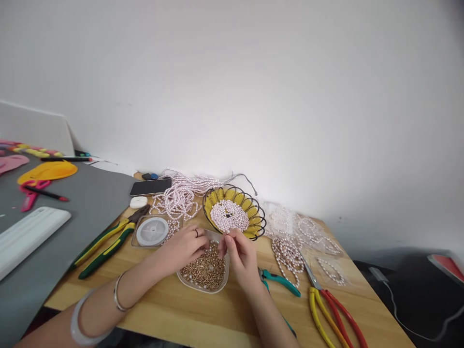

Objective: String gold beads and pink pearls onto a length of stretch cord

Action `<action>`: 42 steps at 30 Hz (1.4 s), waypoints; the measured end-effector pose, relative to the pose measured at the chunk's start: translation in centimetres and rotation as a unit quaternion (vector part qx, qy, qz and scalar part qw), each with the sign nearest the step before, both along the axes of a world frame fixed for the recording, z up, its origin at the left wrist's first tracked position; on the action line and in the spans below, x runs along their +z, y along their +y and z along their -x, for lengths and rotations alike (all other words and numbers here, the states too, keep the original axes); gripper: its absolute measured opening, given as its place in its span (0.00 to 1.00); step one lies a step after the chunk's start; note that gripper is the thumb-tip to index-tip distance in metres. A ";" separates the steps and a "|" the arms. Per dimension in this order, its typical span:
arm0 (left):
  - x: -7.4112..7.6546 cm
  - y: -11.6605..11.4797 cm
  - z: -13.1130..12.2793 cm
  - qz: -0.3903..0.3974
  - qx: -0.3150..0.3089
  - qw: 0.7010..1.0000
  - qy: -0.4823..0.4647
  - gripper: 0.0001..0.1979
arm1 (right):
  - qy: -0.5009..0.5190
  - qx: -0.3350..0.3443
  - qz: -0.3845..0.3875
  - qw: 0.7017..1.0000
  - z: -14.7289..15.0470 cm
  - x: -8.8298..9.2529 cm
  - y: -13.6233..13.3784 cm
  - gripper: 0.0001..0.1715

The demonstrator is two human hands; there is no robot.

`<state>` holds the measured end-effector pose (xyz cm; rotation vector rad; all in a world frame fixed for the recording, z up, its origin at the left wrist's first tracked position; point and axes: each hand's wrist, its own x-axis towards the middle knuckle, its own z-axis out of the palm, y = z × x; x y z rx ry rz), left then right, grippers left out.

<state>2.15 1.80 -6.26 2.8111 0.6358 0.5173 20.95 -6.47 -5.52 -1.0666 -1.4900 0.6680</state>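
My left hand (188, 247), with a dark ring on one finger, reaches over the left side of a clear plastic bowl (216, 291). The bowl holds many small gold beads (205, 270) with some pale ones mixed in. Its fingers are bent together, and what lies at their tips is too small to tell. Above the bowl's right side, my right hand (242, 253) pinches thumb and forefinger around something tiny and pale, which I cannot name. Just behind it stands a yellow basket (253, 212) with black wire loops, holding pale pink beads (229, 215).
Left lie green-yellow pliers (112, 241), a spool (152, 232) in a case, a phone (150, 187) and bead strands (177, 200). Right are teal-handled pliers (281, 282), red-yellow-handled scissors (322, 299) and bagged strands (311, 232). A wall (253, 96) rises behind the table (174, 314).
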 end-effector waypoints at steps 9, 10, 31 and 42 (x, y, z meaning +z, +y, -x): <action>0.7 0.2 -0.1 0.029 0.007 1.000 0.003 0.02 | 0.003 0.005 0.002 1.000 0.0 0.1 0.1 0.18; 0.7 0.3 -0.1 0.030 0.012 0.999 -0.001 0.03 | 0.002 0.004 0.002 1.000 0.0 0.1 0.1 0.18; -0.5 -0.1 -0.4 0.010 0.053 0.998 0.019 0.03 | -0.008 0.010 -0.005 1.000 0.3 0.1 0.3 0.18; 0.7 0.1 -0.3 0.074 0.050 0.996 -0.015 0.03 | 0.011 0.032 0.012 0.999 0.4 0.5 0.3 0.19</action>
